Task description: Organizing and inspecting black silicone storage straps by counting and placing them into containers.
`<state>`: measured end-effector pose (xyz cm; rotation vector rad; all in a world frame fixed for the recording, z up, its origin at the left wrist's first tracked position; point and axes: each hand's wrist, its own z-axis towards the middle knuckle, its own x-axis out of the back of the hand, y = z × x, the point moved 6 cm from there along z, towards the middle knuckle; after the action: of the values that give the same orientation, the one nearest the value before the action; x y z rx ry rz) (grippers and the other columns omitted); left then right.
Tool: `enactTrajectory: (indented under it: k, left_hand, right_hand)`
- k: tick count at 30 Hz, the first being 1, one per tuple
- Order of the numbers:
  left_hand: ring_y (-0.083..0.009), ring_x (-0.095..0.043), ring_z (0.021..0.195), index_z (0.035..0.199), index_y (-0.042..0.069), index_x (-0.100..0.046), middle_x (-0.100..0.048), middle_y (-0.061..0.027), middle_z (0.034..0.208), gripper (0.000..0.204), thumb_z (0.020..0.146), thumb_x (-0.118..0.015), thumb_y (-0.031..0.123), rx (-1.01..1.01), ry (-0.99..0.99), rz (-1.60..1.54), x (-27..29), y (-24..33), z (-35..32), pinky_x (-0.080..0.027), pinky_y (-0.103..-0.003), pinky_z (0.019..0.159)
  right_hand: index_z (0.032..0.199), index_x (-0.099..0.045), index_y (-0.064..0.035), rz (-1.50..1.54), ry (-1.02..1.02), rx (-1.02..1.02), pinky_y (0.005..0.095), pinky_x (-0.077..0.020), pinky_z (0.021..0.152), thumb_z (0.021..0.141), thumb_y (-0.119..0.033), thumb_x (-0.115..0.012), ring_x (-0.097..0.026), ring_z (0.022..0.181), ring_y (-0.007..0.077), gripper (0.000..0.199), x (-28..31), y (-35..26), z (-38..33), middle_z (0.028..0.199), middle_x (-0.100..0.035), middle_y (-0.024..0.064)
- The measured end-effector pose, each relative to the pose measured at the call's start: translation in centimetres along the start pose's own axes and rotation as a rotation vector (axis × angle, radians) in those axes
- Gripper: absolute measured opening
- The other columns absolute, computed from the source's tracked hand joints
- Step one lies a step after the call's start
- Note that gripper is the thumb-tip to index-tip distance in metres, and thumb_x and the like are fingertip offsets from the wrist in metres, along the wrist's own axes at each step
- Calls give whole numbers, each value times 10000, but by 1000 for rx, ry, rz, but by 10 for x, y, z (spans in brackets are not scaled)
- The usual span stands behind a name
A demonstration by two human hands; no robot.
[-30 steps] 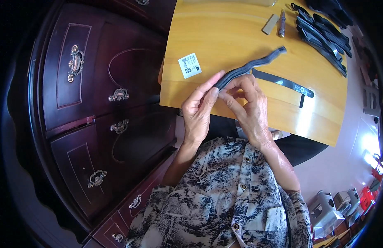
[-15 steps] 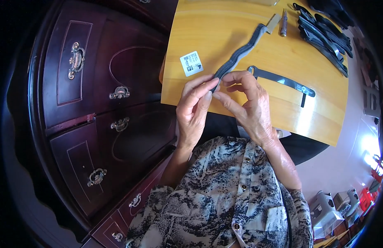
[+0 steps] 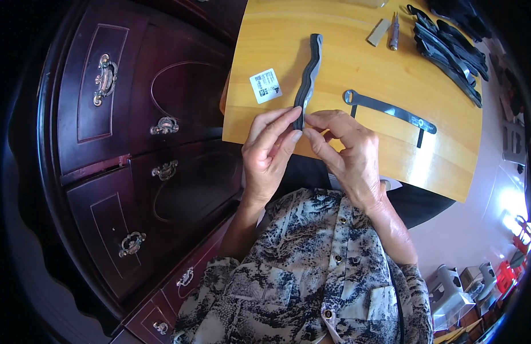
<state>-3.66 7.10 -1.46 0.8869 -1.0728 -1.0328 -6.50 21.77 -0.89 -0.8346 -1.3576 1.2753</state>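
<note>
The long dark strip (image 3: pixel 309 74) is thin and wavy, like a flat rubbery band with bumpy edges, and it looks dull grey-black. Its near end is pinched between both hands just above the front edge of the tabletop (image 3: pixel 357 74), and the rest of it points straight away from the person over the yellow wood. The left hand (image 3: pixel 270 152) has its fingertips closed on the strip's near end from the left side. The right hand (image 3: pixel 348 152) has its grip closed on the same end from the right (thumb and first finger pressed together there, the other fingers curled).

Half a second ago the strip leaned off to the right, toward the far corner; now it stands nearly straight up in the picture. A second ago it lay even flatter, pointing right. The hands have stayed in about the same spot.

Just left of the strip lies a small white label (image 3: pixel 265 86), flat on the wood. To the right lies a flat grey metal bar (image 3: pixel 388 110) with a round ring at one end and a short stub sticking out of its side. Farther back are a small silver block (image 3: pixel 379 31) and a little pointed tool (image 3: pixel 394 31), side by side. A pile of more dark strips (image 3: pixel 449 49) sits at the far right corner. The tabletop is smooth, shiny, honey-coloured wood. On the left stands a dark red-brown cabinet (image 3: pixel 122 143) with curly brass handles.
</note>
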Motion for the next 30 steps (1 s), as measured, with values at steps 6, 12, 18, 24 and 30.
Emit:
enactTrajectory:
  k: [6,12,18,24,30]
  left_hand:
    - [-180,-624,930,1145,33,-651,-621,-89,1052,371,783,-701,-33,-121,-4,254,-1,13,4,-521,-266,759]
    - [-179,-629,906,1131,31,-657,-626,-92,1038,391,754,-721,-46,-79,13,236,-3,10,3,-527,-271,750]
    - [-176,-643,870,1102,23,-664,-629,-98,1019,378,740,-717,-71,-79,56,144,-5,8,3,-543,-264,726]
    - [-188,-652,867,1090,26,-668,-642,-100,999,379,727,-714,-73,-117,80,219,-6,6,2,-542,-271,729]
    - [-220,-661,861,1061,35,-675,-658,-100,981,374,709,-700,-89,-126,110,320,-6,4,-2,-538,-293,730]
  right_hand:
    - [1007,-663,36,86,0,-49,283,-553,641,831,-33,-663,-674,740,181,189,3,2,-2,895,-676,140]
    - [1006,-659,40,137,-9,-84,265,-558,660,818,1,-647,-671,741,160,192,4,9,-3,880,-670,131]
    - [988,-656,49,72,15,-53,260,-562,645,810,-1,-651,-670,735,157,186,3,5,-2,865,-664,132]
    - [956,-657,45,66,32,-79,263,-557,645,805,-19,-661,-667,714,167,164,-1,6,0,833,-657,134]
    - [885,-647,33,42,10,-91,293,-525,608,783,-29,-664,-651,666,180,121,-5,15,3,778,-646,134]
